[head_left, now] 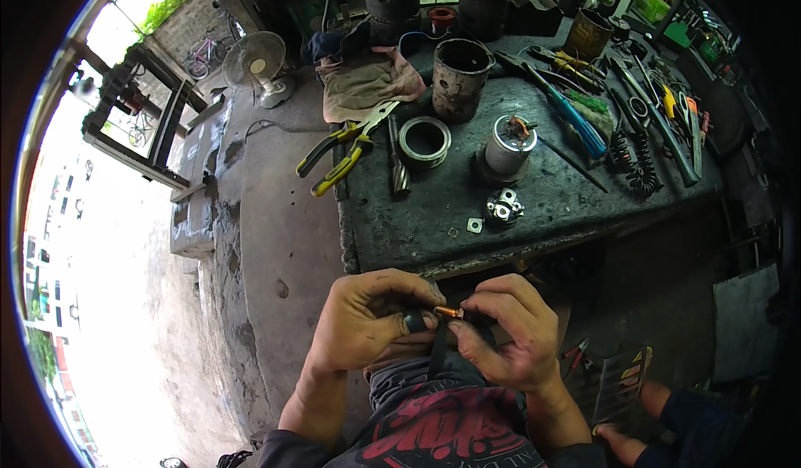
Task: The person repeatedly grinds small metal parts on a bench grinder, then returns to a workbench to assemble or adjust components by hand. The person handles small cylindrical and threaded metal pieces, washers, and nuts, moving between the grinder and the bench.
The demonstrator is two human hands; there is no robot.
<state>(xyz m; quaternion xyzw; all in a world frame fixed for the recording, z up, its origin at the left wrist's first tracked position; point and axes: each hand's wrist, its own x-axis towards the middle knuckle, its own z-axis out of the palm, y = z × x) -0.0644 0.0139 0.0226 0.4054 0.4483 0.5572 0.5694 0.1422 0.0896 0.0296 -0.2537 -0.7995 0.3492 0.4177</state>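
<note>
Close to my body, just off the bench's near edge, my two hands meet with their fingertips around a small copper-coloured cylindrical piece (448, 311). My left hand (363, 318) pinches its left end, with a dark tip showing at the thumb. My right hand (516, 326) is closed on its right end, where a pale bit shows at the fingertips. The finer shape of the piece is hidden by my fingers. Ahead on the bench lie a shiny metal part with square lobes (504, 208) and a small square metal plate (474, 225).
On the dark bench (384, 234) stand a metal cylinder (508, 149), a metal ring (424, 143) and a rusty can (460, 80). Yellow-black pliers (350, 147) overhang the left edge. Screwdrivers (571, 122) crowd the right. Another person's bare limb (655, 397) shows lower right.
</note>
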